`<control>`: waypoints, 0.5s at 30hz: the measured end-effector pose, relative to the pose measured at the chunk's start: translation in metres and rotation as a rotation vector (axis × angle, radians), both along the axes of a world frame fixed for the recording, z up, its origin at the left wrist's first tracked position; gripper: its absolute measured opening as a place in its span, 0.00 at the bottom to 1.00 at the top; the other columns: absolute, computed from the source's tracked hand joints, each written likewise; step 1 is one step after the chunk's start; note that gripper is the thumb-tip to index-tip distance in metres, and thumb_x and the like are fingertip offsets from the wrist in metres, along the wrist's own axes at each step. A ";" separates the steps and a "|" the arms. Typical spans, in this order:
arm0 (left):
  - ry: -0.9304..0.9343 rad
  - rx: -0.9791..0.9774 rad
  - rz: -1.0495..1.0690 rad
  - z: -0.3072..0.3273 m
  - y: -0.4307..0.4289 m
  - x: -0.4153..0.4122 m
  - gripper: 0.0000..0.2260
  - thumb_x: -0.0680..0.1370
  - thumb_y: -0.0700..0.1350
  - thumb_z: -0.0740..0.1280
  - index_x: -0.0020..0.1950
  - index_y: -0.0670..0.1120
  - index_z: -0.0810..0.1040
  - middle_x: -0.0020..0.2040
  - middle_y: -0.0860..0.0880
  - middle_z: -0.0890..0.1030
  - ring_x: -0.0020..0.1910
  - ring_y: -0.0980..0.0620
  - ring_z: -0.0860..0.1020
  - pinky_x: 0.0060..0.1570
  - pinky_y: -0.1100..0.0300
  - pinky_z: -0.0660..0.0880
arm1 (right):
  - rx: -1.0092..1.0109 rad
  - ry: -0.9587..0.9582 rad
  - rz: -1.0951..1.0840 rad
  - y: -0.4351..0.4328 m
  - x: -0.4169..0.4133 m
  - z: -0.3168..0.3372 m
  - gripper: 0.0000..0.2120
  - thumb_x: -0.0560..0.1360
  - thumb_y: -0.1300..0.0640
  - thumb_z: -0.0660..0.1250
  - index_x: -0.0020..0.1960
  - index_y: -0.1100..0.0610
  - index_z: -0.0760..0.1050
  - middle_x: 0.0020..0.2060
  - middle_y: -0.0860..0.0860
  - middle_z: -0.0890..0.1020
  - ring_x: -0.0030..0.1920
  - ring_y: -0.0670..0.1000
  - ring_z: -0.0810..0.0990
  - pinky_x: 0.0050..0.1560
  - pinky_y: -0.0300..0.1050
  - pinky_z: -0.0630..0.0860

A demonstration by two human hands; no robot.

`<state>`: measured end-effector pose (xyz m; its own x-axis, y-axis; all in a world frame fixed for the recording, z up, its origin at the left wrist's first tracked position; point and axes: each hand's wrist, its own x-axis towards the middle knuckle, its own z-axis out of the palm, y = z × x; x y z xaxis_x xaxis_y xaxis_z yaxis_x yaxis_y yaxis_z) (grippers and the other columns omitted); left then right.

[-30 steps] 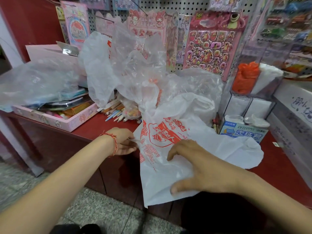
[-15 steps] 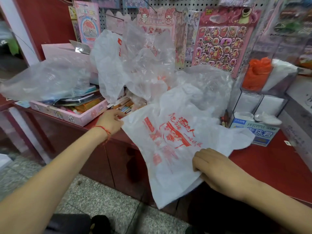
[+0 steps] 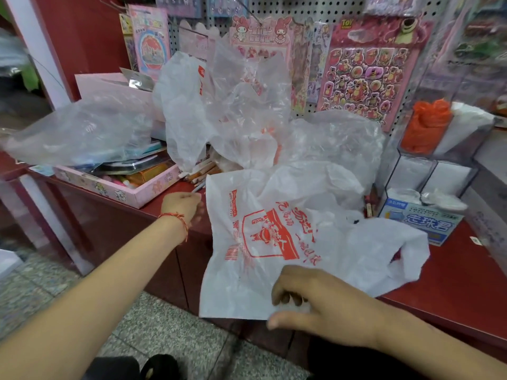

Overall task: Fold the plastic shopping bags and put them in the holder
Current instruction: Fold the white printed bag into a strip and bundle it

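Observation:
A white plastic bag [image 3: 274, 242] with red print lies spread on the red counter [image 3: 452, 292], its lower part hanging over the front edge. My right hand [image 3: 323, 308] pinches the bag's bottom edge, fingers curled on top and thumb below. My left hand [image 3: 182, 207], with a red string at the wrist, is blurred and curled at the bag's left edge. Behind is a heap of crumpled clear bags [image 3: 247, 113]. The clear holder [image 3: 439, 171] stands at the right with an orange bag [image 3: 428, 127] and a white bag [image 3: 466, 127] stuffed in its top.
A pink tray [image 3: 118, 187] of stationery under another clear bag [image 3: 82, 133] sits at the left. Loose pencils [image 3: 203, 171] lie behind the printed bag. A blue and white box [image 3: 422, 220] stands under the holder. Sticker packs [image 3: 367, 72] hang on the pegboard behind.
The printed bag has been pulled flatter and turned, its left edge now straight. My right hand slid down to the bottom edge; my left hand moved up along the left edge.

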<state>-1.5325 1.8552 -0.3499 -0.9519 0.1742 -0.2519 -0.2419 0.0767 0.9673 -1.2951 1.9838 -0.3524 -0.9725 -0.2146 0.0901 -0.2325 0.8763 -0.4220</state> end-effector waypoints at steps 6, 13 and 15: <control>0.032 -0.136 -0.107 -0.012 0.011 0.009 0.16 0.77 0.55 0.65 0.40 0.43 0.75 0.43 0.44 0.78 0.43 0.46 0.75 0.48 0.55 0.72 | -0.004 0.011 -0.139 0.014 -0.030 -0.009 0.08 0.76 0.50 0.66 0.48 0.54 0.76 0.38 0.41 0.72 0.37 0.38 0.70 0.42 0.35 0.68; 0.128 -0.217 -0.058 -0.003 0.022 0.002 0.18 0.78 0.52 0.63 0.32 0.44 0.72 0.35 0.46 0.75 0.45 0.42 0.77 0.53 0.49 0.74 | -0.133 0.237 -0.760 0.052 -0.048 0.028 0.11 0.72 0.47 0.70 0.43 0.53 0.73 0.38 0.45 0.77 0.39 0.43 0.75 0.40 0.41 0.70; 0.141 -0.227 -0.036 -0.003 0.023 0.000 0.18 0.78 0.51 0.63 0.31 0.45 0.71 0.33 0.46 0.73 0.42 0.43 0.75 0.47 0.53 0.73 | -0.006 0.070 -0.875 0.066 -0.051 0.029 0.22 0.71 0.39 0.68 0.50 0.58 0.74 0.44 0.51 0.79 0.45 0.50 0.78 0.46 0.46 0.75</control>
<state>-1.5327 1.8784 -0.3532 -0.9745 0.1631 -0.1540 -0.0993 0.3020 0.9481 -1.3464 2.0497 -0.3238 -0.7799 0.6067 0.1541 0.4969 0.7497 -0.4370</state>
